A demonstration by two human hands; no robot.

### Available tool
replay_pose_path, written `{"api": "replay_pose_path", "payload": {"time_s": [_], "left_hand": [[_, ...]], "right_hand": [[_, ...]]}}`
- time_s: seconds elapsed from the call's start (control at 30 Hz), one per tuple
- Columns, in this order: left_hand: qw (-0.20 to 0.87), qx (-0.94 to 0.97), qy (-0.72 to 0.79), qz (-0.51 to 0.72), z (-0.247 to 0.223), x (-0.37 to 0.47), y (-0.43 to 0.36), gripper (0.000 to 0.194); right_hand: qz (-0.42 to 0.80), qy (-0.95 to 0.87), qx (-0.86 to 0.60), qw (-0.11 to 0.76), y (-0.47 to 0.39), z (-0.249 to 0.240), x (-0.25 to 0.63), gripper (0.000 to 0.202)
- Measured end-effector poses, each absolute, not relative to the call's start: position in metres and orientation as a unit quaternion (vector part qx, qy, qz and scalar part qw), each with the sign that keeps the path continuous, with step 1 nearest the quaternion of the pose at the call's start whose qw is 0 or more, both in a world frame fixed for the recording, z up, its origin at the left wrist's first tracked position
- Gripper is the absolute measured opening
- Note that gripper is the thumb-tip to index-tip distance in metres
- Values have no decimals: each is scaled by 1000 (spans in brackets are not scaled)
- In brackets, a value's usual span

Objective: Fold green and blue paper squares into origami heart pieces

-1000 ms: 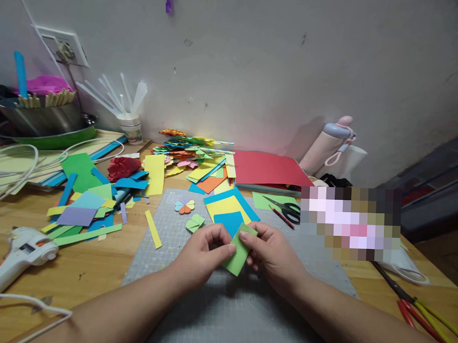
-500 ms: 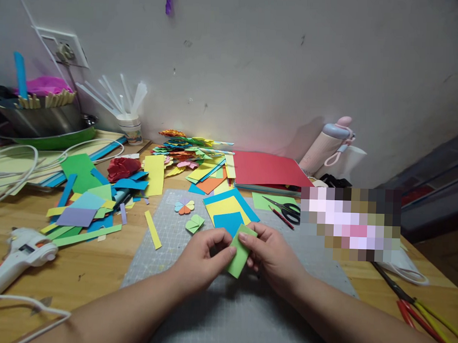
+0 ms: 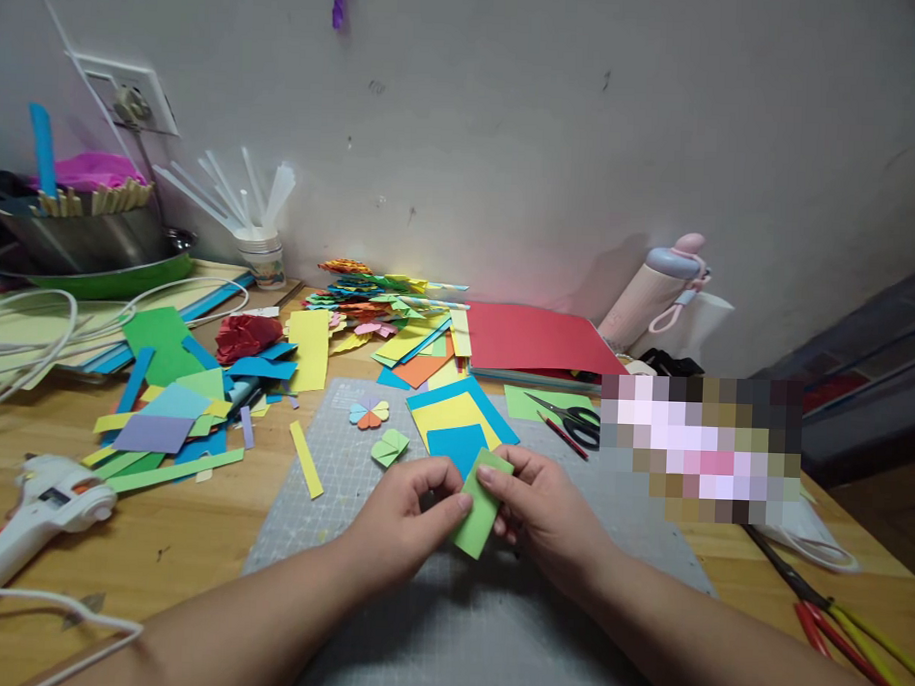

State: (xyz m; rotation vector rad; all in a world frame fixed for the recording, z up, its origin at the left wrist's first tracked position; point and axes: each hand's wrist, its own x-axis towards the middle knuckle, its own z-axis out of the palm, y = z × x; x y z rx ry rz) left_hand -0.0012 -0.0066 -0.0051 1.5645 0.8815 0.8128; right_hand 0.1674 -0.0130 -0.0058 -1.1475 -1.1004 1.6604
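A narrow light green piece of paper [image 3: 482, 512] is held tilted above the grey cutting mat [image 3: 323, 538]. My left hand [image 3: 414, 512] pinches its left edge between thumb and fingers. On the other side, my right hand [image 3: 546, 501] grips it, thumb on top and fingers behind. Just beyond the hands lie blue and yellow paper sheets [image 3: 444, 413]. Left of these sit a folded green paper piece [image 3: 389, 448] and a multicoloured paper flower [image 3: 369, 412]. Black-handled scissors [image 3: 579, 422] and a red pencil [image 3: 563, 435] rest to the right.
Paper scraps [image 3: 158, 428] and a white glue gun [image 3: 61, 509] with its cord lie at left. A red sheet [image 3: 540, 338] tops a stack at the back. A bottle [image 3: 646, 290] leans on the wall. Red-and-yellow-handled pliers or shears [image 3: 824, 601] lie at right, beside a blurred-out patch.
Almost nothing differs. Both hands keep hold of the green paper in the same place, and the view has shifted very slightly.
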Motion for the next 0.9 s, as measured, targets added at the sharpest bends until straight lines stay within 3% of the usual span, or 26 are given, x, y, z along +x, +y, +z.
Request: {"api": "replay_pose_path", "payload": {"time_s": [0.9], "left_hand": [[616,618,342,348,-9,-1,-6,23]], "right_hand": [[670,-431,-450,404,-13,-9,167,34]]}}
